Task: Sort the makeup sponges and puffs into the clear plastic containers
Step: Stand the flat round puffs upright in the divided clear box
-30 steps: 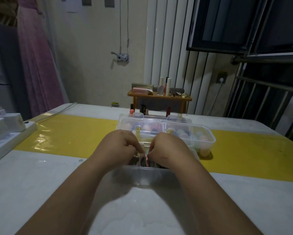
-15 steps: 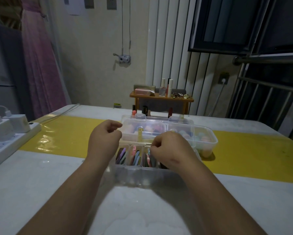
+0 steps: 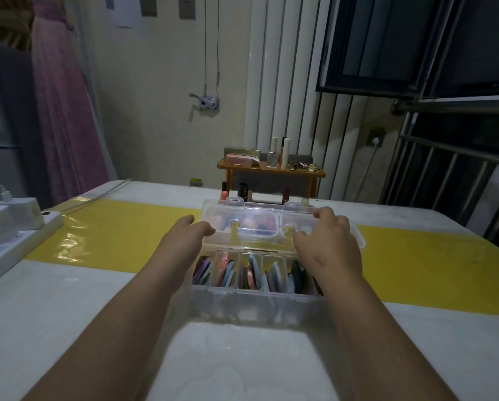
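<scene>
Both ends of the lid [image 3: 254,224] are taken: right hand [image 3: 329,241] curled over it, left hand [image 3: 189,231] touching, grip unclear. Puffs [image 3: 251,273] stand edgewise in the near container [image 3: 257,305] on the worktop [image 3: 69,299]; lower the lid evenly, keeping them under the rim.

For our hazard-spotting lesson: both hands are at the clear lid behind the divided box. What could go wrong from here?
If the lid comes down, puffs standing on edge in the divided box might catch under it and stop it shutting. The right hand could nudge the tub close behind it.
</scene>
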The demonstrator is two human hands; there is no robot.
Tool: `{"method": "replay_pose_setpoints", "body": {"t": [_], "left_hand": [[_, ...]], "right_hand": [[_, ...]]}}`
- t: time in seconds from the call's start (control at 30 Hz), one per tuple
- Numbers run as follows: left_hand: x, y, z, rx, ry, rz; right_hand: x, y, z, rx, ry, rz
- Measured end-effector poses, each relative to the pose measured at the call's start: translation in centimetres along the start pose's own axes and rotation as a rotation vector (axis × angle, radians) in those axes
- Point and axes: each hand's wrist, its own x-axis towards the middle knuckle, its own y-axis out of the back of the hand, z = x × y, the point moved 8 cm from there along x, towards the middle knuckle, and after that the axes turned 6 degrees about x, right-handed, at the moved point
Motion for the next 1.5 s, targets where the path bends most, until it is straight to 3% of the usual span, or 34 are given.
{"method": "replay_pose_setpoints", "body": {"t": [0.2, 0.43, 0.67, 0.97, 1.1, 1.27, 1.5], "left_hand": [[-0.2, 0.2, -0.1, -0.096, -0.02, 0.044], [-0.4, 0.1, 0.1, -0.288, -0.007, -0.016], [-1.0, 1.1, 0.9, -0.264, -0.016, -0.084], [-5.7, 0.4, -1.0, -0.302, 0.075, -0.139], [-6.5, 0.2, -2.0, -0.214, -0.022, -0.116], [-7.0, 0.8, -2.8, -0.202, -0.079, -0.128], [-8.6, 1.0, -1.8, 0.129, -0.223, -0.138]], "right_hand": [[0.2, 0.2, 0.5, 0.169, -0.028, 0.041], [0.6, 1.1, 1.3, 0.458, -0.095, 0.053], [0.4, 1.5, 2.4, 0.751, -0.274, 0.001], [-4.6, 2.2, 3.9, 0.715, -0.227, -0.026], [-6.4, 0.2, 5.0, 0.835, -0.232, -0.103], [-6.8, 0.6, 5.0, 0.712, -0.12, -0.111], [-7.7, 0.1, 4.9, 0.587, -0.035, -0.176]]}}
